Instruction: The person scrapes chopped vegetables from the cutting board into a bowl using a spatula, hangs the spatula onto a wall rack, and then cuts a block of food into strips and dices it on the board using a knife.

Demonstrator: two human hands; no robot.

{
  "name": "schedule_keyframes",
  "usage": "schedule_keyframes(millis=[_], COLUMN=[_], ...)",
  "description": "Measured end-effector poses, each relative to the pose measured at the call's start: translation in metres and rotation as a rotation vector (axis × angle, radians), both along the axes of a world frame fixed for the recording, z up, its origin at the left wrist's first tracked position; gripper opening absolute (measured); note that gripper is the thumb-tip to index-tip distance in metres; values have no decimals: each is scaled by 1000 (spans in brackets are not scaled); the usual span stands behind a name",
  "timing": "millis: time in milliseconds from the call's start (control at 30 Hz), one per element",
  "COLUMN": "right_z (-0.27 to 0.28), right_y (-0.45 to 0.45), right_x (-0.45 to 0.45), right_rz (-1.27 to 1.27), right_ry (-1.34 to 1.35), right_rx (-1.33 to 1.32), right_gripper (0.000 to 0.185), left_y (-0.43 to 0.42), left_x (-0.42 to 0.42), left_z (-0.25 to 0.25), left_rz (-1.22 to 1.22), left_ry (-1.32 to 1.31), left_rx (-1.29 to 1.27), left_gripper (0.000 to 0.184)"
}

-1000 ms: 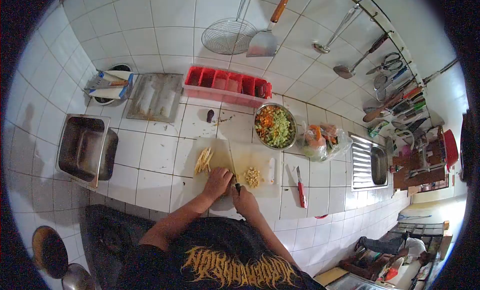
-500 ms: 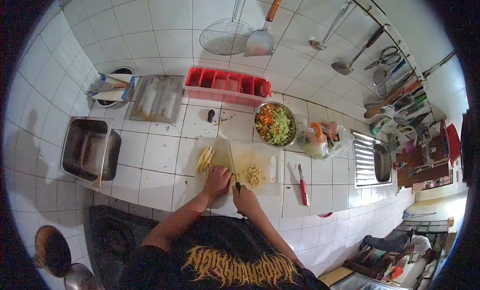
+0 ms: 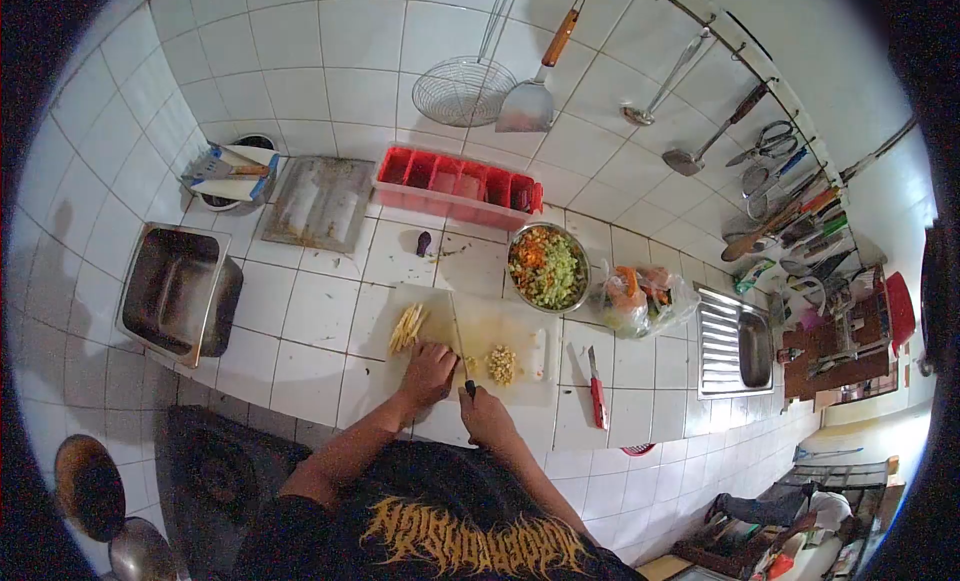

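Observation:
My right hand [image 3: 485,417] is closed round the black handle of a knife [image 3: 461,356], whose blade points away from me over the cutting board [image 3: 515,326]. Beside the blade, on its left, my left hand [image 3: 429,373] presses down with curled fingers on pale pieces mostly hidden beneath it. Pale yellow sticks [image 3: 407,328] lie just beyond my left hand. To the right of the knife sits a small heap of diced pale pieces [image 3: 501,364]. A metal bowl [image 3: 548,267] behind the board holds chopped orange and green vegetables.
A red-handled knife [image 3: 597,391] lies right of the board, near a plastic bag of vegetables [image 3: 645,301]. Behind stands a red compartment box [image 3: 456,189]. Sinks sit left [image 3: 180,293] and right [image 3: 752,353]. Utensils hang on the wall. A person [image 3: 800,508] is at far right.
The camera view has shifted slightly. Both hands remain at the board, with the knife still in my right hand; its blade has moved slightly beside my left fingers.

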State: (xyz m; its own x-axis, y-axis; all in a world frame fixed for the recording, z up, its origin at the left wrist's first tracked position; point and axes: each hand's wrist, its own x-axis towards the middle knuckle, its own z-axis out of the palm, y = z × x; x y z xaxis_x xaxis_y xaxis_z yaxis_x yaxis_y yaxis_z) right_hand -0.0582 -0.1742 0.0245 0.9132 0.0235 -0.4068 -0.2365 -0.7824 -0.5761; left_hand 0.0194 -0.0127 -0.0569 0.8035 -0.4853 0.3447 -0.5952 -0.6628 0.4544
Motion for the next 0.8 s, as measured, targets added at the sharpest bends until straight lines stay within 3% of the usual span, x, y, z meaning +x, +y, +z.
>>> schedule_keyframes(millis=[100, 200, 267, 367, 433, 467, 533, 633, 667, 733, 800], right_z=[-12, 28, 22, -5, -1, 24, 25, 1, 1, -5, -13], right_y=[3, 11, 2, -3, -2, 4, 4, -2, 0, 2, 5], right_x=[3, 13, 10, 4, 3, 10, 13, 2, 3, 5, 4], right_rz=[-48, -159, -47, 30, -12, -96, -184, -46, -69, -95, -50], right_ry=[8, 155, 63, -20, -4, 129, 271, 14, 53, 85, -79], right_rx=[69, 195, 134, 52, 27, 113, 204, 92, 95, 97, 112], right_gripper=[51, 51, 51, 52, 52, 51, 50, 49, 48, 46, 45], left_y=[0, -2, -3, 3, 7, 9, 8, 9, 9, 7, 6], left_x=[-2, 0, 4, -3, -3, -2, -2, -10, -8, -3, -1], left_z=[0, -4, -13, 41, -2, -18, -19, 7, 21, 7, -6], left_rz=[-3, 5, 40, 78, 38, 1, 6, 0, -2, 10, 28], left_ry=[-38, 7, 94, 161, 84, -1, -33, -12, 20, -28, -69], left_rx=[20, -18, -95, -137, -80, -22, -16, 11, 28, 16, 0], left_gripper=[28, 28, 30, 27, 28, 28, 28, 28, 28, 25, 23])
